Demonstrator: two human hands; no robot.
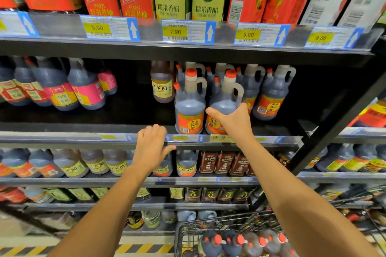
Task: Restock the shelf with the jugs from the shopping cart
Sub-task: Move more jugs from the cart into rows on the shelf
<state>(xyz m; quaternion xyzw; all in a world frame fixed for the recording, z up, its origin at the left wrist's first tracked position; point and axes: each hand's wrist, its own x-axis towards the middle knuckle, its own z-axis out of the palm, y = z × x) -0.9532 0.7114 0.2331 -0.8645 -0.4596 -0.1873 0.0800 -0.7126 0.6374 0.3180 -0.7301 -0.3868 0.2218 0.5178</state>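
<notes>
Dark jug (pixel 224 100) sits at the shelf (pixel 62 137) front edge, right hand (pixel 231 121) fingers clasping its body, left hand (pixel 151 146) resting relaxed on that edge; slide it square beside the neighbour jug (pixel 189 106), label outward

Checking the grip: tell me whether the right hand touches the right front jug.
Touching. Head view: the right hand curls round the jug, thumb on its body.

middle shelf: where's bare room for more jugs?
Widest bare patch: middle shelf between the pink-label jugs and the yellow-label bottle, just behind the left hand. Crowded: orange-label jugs packed in rows around the jug the right hand grips.
</notes>
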